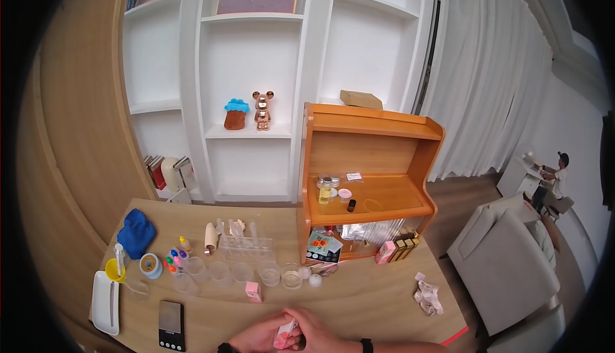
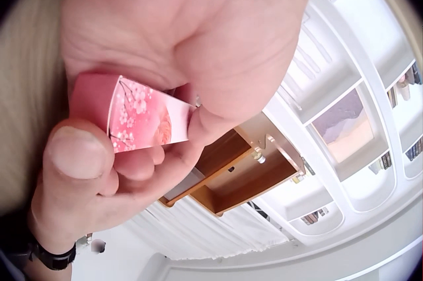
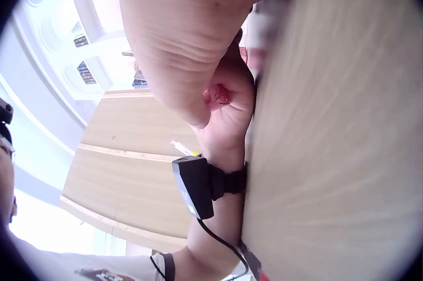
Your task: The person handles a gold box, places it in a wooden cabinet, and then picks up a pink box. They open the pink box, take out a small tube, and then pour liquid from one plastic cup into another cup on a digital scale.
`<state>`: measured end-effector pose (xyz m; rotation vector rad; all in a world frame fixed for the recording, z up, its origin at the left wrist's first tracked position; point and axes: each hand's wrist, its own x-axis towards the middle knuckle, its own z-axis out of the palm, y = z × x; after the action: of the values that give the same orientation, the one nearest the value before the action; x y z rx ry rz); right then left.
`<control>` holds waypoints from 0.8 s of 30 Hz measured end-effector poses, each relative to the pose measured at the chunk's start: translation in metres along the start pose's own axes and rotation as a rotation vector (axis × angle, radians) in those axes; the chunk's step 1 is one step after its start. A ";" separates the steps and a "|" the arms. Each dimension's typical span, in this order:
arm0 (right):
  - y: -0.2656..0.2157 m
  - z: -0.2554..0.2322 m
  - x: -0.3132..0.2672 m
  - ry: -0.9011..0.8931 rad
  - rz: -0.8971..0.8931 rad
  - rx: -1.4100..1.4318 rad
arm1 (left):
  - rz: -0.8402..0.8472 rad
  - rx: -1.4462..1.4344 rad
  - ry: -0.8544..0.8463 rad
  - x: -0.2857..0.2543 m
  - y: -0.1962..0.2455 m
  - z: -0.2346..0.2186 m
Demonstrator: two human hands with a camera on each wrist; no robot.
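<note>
Both hands are together at the table's front edge around a small pink cardboard box (image 1: 283, 335) printed with blossoms. My left hand (image 1: 261, 335) holds the box from the left side. From the right, my right hand (image 1: 320, 332) grips it too, its fingers close against the left hand. In the left wrist view the printed side of the pink box (image 2: 142, 117) shows between palm and fingers, with a thumb bent at its edge. Only a red bit of the box (image 3: 217, 95) shows in the right wrist view; the hands hide the rest.
Another pink box (image 1: 254, 291) stands just beyond the hands. Clear cups (image 1: 269, 274) and a test-tube rack (image 1: 246, 248) line the table's middle. A black scale (image 1: 171, 324) and white tray (image 1: 106, 305) lie left. A wooden shelf unit (image 1: 371, 218) stands at back right, crumpled tissue (image 1: 428, 298) right.
</note>
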<state>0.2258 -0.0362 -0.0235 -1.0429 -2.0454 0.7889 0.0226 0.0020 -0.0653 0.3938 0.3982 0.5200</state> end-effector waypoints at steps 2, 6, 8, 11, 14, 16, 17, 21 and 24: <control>-0.007 -0.002 0.000 0.020 -0.009 -0.027 | -0.013 -0.066 -0.022 0.001 0.000 0.001; -0.024 -0.013 0.007 0.140 -0.151 -0.141 | -0.001 -0.178 -0.177 -0.001 0.009 0.018; -0.025 -0.013 0.007 0.140 -0.140 -0.143 | 0.041 -0.142 -0.129 -0.001 0.009 0.020; -0.016 -0.007 0.006 0.148 -0.151 -0.156 | 0.060 0.040 -0.014 -0.001 0.006 0.008; -0.011 -0.007 0.003 0.129 -0.182 -0.188 | 0.063 0.147 0.035 0.004 -0.003 -0.013; -0.009 -0.009 0.004 0.098 -0.187 -0.206 | 0.065 0.226 0.134 -0.004 0.002 0.014; -0.009 -0.010 0.008 0.095 -0.213 -0.192 | 0.068 0.303 0.233 -0.009 0.004 0.025; -0.016 -0.016 0.012 0.085 -0.177 -0.161 | 0.079 -0.119 -0.272 -0.004 0.003 0.003; -0.013 -0.016 0.012 0.094 -0.200 -0.143 | 0.076 -0.089 -0.255 -0.002 0.006 0.016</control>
<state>0.2278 -0.0291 -0.0004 -0.9161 -2.1092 0.4888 0.0257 0.0017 -0.0482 0.3844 0.1138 0.5513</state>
